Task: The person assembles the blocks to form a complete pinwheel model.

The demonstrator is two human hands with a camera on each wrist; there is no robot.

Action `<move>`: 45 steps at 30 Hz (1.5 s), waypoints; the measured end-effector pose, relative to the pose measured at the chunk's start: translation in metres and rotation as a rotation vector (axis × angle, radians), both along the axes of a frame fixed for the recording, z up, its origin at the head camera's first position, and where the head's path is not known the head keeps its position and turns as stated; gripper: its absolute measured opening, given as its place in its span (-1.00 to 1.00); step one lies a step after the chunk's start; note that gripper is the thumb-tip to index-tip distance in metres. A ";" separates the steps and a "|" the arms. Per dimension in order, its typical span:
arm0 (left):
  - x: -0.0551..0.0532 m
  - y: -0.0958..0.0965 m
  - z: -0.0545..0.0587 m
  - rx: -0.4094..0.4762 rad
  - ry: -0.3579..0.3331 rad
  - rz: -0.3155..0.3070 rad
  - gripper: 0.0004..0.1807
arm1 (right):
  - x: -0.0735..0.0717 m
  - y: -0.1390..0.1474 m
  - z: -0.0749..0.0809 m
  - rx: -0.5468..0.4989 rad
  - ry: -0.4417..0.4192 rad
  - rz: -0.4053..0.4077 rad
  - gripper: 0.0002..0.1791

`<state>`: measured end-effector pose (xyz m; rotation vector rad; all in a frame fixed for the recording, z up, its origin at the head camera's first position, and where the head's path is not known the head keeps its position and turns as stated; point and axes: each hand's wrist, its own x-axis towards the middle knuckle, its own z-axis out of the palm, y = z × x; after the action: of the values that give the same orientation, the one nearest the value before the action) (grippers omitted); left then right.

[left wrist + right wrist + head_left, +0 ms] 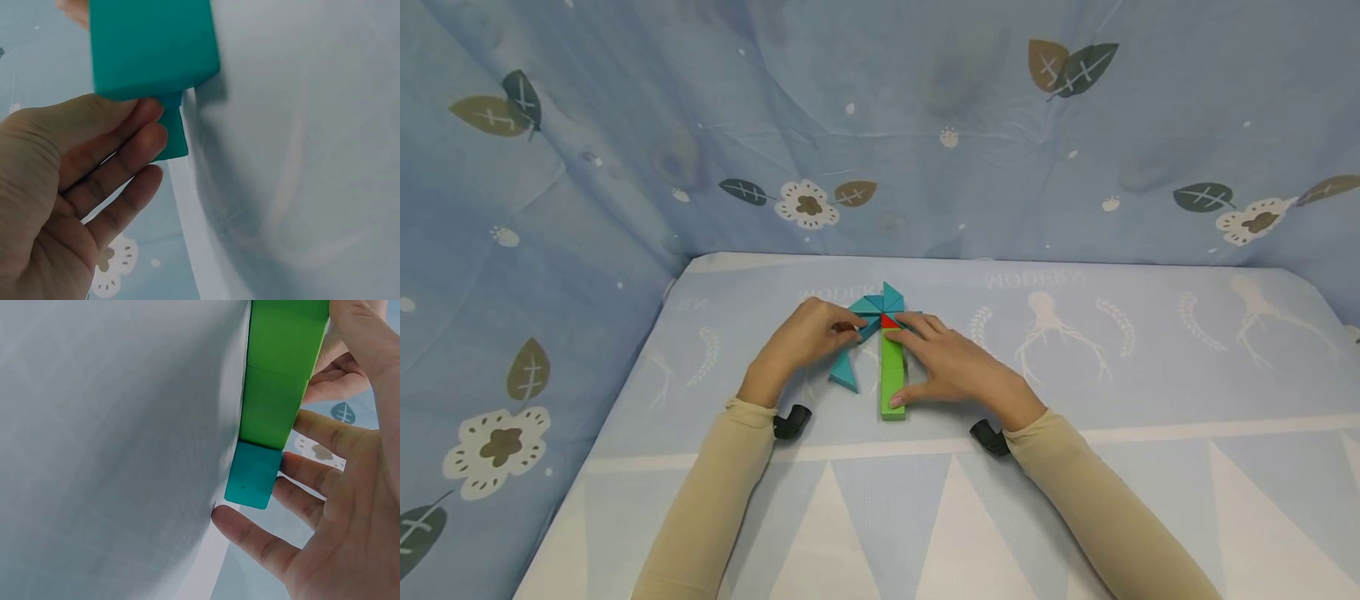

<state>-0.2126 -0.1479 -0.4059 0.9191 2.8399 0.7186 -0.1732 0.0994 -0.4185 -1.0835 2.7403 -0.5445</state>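
Two green blocks [892,379] lie end to end on the covered table, with a small red triangular block [889,321] at their far end. Teal triangular blocks [874,303] fan out around the red one. My left hand [808,337] pinches a teal triangular block [870,328] at the left of the fan; its fingertips are partly hidden. A separate teal triangle [845,372] lies below that hand and looms large in the left wrist view. My right hand [951,362] rests along the green blocks, thumb at their near end, fingers extended, touching green and a teal block [253,475].
A patterned blue-white cloth [1120,367] covers the table. Blue leaf-and-flower fabric [910,167] hangs behind and at the left. A black wrist device [792,422] sits by the left cuff, another black device [990,438] by the right cuff.
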 end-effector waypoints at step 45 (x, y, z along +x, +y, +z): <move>-0.002 0.005 -0.007 -0.032 0.103 0.014 -0.76 | -0.001 -0.001 0.001 0.016 -0.022 -0.009 0.11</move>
<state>-0.2142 -0.1430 -0.4129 0.9602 2.9399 0.6440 -0.1739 0.0988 -0.4176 -1.0551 2.7269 -0.5317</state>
